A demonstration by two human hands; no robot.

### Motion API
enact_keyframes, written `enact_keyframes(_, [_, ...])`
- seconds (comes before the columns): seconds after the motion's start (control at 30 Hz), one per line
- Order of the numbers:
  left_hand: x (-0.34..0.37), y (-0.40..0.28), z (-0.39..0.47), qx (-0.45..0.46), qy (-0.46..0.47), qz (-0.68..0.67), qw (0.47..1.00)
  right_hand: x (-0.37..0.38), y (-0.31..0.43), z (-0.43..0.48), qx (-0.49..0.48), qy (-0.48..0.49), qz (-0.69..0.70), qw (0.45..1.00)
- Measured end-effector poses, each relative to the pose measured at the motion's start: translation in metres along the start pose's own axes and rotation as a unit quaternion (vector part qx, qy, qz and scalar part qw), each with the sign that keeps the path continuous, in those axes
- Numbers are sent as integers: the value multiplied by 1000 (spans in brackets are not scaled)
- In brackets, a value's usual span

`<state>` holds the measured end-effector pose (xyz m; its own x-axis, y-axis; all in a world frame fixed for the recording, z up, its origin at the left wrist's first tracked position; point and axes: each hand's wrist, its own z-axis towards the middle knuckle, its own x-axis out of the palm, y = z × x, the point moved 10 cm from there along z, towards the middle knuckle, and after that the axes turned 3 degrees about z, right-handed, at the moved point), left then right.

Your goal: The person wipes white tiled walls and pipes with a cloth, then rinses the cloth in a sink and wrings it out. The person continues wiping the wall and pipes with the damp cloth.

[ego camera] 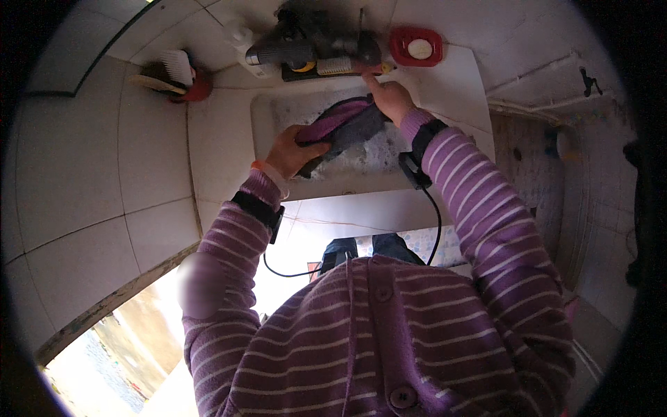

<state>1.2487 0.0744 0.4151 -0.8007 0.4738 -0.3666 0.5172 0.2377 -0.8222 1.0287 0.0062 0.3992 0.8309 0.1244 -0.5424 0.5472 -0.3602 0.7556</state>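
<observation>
Both of my hands hold a long, soft-looking purple and dark grey item (338,120) over a white sink (375,164); its exact kind is hard to tell. My left hand (292,152) grips its lower left end, with the thumb lying along the near side. At the upper right end, my right hand (394,100) has hold of it, one finger stretched towards the back ledge. Part of the basin behind and below the item is hidden. Grey, sudsy-looking patches mark the basin floor.
A faucet (281,53) reaches over the sink's back edge, beside a bristle brush (334,65) and a white bottle (255,65). A red soap dish (396,48) holds white soap (420,49). At the left stands a red cup (200,87) with a white comb (177,66).
</observation>
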Motion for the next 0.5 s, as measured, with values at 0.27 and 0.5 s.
enact_keyframes(0.27, [-30,80,11,-142,-49,-59,987,10,-21,7,-22,6,-105,994])
enact_keyframes(0.5, [-56,104,4,-14,-142,31,989,77,-46,19,-44,204,-309,928])
